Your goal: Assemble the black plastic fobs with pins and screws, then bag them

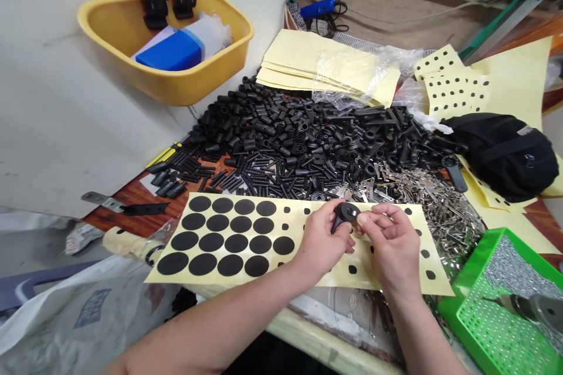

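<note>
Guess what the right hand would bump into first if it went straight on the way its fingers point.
Probably the black round plastic-looking part in the left hand. The right hand has its fingers at or very near that part's edge; contact is hard to tell.

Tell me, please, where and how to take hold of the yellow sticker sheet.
Probably pinch the near-left corner, from the left: the yellow sticker sheet lies flat, no black discs cover this corner, and the left hand and right hand are over its right half.
</note>
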### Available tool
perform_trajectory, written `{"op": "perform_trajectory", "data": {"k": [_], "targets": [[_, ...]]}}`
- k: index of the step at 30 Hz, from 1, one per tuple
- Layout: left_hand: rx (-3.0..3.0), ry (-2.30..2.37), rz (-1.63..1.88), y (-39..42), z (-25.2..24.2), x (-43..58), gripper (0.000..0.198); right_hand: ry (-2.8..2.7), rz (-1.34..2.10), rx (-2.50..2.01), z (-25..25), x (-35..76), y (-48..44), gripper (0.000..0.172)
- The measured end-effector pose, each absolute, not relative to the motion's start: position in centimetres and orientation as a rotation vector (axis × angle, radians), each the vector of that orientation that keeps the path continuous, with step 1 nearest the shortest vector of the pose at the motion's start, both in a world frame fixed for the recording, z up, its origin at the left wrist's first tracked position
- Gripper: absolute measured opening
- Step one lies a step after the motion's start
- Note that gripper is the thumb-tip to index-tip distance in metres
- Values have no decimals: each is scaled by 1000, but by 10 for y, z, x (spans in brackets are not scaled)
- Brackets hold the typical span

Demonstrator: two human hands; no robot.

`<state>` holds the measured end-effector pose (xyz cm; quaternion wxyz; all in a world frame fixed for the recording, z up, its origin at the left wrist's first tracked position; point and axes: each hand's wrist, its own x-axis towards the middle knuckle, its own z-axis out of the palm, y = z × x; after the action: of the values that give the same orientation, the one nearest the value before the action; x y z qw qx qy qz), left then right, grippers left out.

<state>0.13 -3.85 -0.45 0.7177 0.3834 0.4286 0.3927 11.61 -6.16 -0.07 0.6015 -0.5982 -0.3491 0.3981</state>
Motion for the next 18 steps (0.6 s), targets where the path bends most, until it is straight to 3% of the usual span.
{"op": "perform_trajectory", "data": {"k": [9, 18], "targets": [[780, 946, 830, -37, 1, 0, 40, -849, 916, -1454, 0, 119, -62, 40], [750, 917, 841, -34, 1, -1, 19, -870, 947, -1482, 8, 118, -62, 41]]}}
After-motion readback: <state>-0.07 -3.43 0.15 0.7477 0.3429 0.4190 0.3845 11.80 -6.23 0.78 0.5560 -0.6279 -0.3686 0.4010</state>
